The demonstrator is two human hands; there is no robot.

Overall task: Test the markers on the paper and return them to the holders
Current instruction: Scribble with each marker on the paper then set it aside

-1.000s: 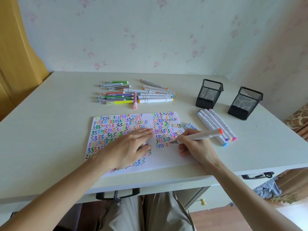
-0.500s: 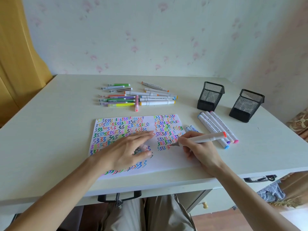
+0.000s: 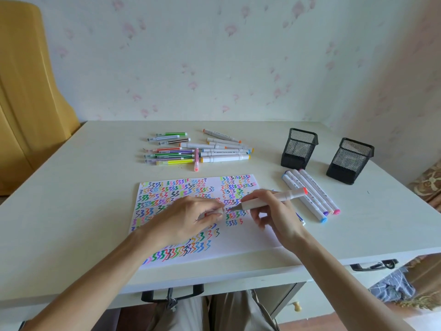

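A white sheet of paper (image 3: 250,237) covered in coloured zigzag marks lies in front of me. My right hand (image 3: 274,216) holds a white marker (image 3: 272,199) with an orange-red end, lifted off the sheet, tip pointing left. My left hand (image 3: 188,218) is raised just above the paper and pinches the marker's white cap (image 3: 216,212), close to the marker's tip. Two black mesh holders (image 3: 299,149) (image 3: 349,161) stand at the back right and look empty.
Three or so white markers (image 3: 310,194) lie side by side right of the paper, in front of the holders. A pile of thin and thick markers (image 3: 198,151) lies behind the paper. The table's front edge is just below my wrists.
My right hand has lifted the marker's tip off the paper. My left hand, which lay flat on the sheet, has risen and curled its fingers round the cap near the tip.
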